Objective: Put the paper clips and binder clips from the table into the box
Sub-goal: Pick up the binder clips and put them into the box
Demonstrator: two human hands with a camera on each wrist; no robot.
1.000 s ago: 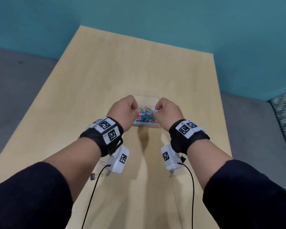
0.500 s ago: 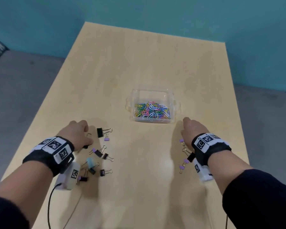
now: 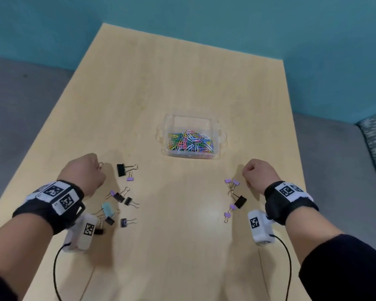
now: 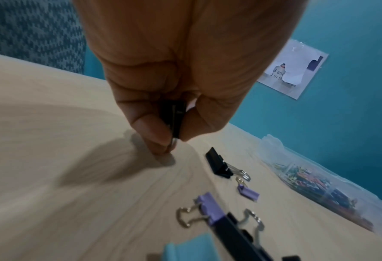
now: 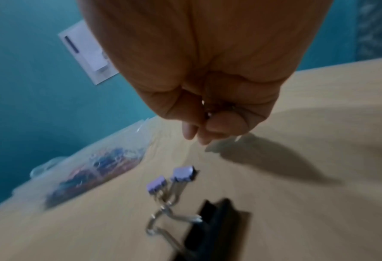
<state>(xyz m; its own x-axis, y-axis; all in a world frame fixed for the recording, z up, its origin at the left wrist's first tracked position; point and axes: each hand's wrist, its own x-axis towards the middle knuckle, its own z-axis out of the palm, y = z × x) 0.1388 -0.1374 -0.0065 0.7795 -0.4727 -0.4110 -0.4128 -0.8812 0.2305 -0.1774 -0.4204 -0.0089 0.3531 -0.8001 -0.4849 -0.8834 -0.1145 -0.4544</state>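
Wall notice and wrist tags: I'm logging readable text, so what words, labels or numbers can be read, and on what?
"d and" and "in the": fragments on the wall notice; the rest is hidden or blurred.
Same notice, right wrist view: too blurred to read.
Wrist tags: black-and-white square codes only, no words.
Box: no label seen.

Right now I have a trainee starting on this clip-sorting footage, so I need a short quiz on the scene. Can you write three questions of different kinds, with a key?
1. True or false: the clear box is empty.
2. What does the left hand pinch? A) a black binder clip B) a purple binder clip C) a paper clip
3. Fill in: the lone light blue binder clip lies on the person's ___ side of the table.

Key: 1 false, it holds coloured paper clips; 2 A; 3 left.
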